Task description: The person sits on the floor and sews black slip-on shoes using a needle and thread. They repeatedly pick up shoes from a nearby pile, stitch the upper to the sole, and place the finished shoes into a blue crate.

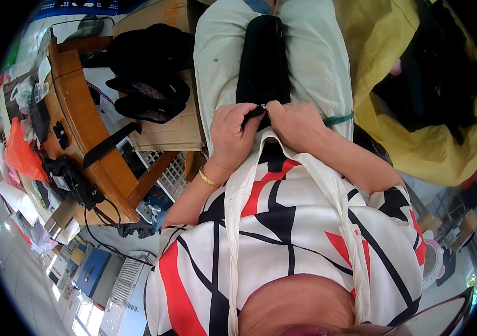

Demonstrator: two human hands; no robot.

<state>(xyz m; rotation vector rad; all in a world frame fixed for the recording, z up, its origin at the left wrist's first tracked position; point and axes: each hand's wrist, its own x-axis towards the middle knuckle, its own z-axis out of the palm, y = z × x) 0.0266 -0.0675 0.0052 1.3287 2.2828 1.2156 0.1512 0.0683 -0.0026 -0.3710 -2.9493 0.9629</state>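
Note:
A black cloth slip-on shoe (262, 56) lies lengthwise on my lap, its rounded toe away from me and its opening toward me. At the near end my left hand (231, 134) is closed, pinching black fabric at the shoe's heel edge between thumb and fingers. My right hand (296, 126) is closed beside it, fingertips touching the left ones at the heel. A tiny pale thing shows between the fingertips, too small to name. White cloth (320, 61) covers my legs on both sides of the shoe.
Several black shoes (151, 98) rest on a cardboard box (174, 131) at my left. Beyond is a wooden table (95, 129) with a black strap (112, 144), a corded black device (70, 182) and a red plastic bag (22, 151). A yellow sack (387, 120) of black items stands at my right.

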